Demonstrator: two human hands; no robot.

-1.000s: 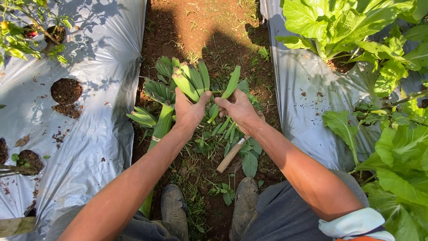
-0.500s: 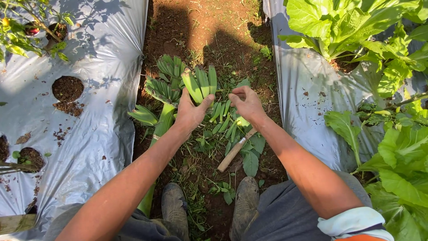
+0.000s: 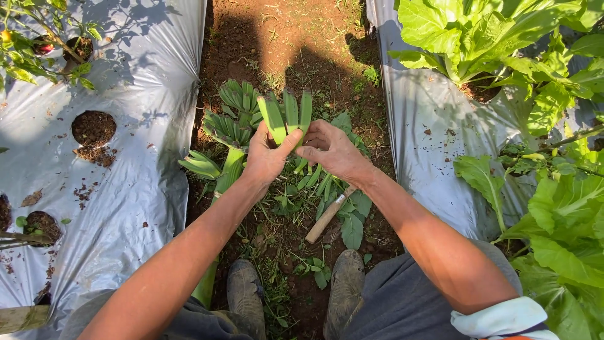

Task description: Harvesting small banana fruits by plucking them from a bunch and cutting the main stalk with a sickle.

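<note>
Near the frame's centre, the left hand (image 3: 267, 157) is gripping a cluster of green bananas (image 3: 286, 116) sticking upward above its fingers; the right hand (image 3: 333, 151) is pinching the cluster's base.

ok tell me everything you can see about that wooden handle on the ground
The wooden handle is a pale, straight, round stick lying slantwise on the soil and cut green leaves in the furrow. Its lower end points toward the boots; its upper end runs under the right forearm, so whatever tool head it carries is hidden. Neither hand touches it.
</note>
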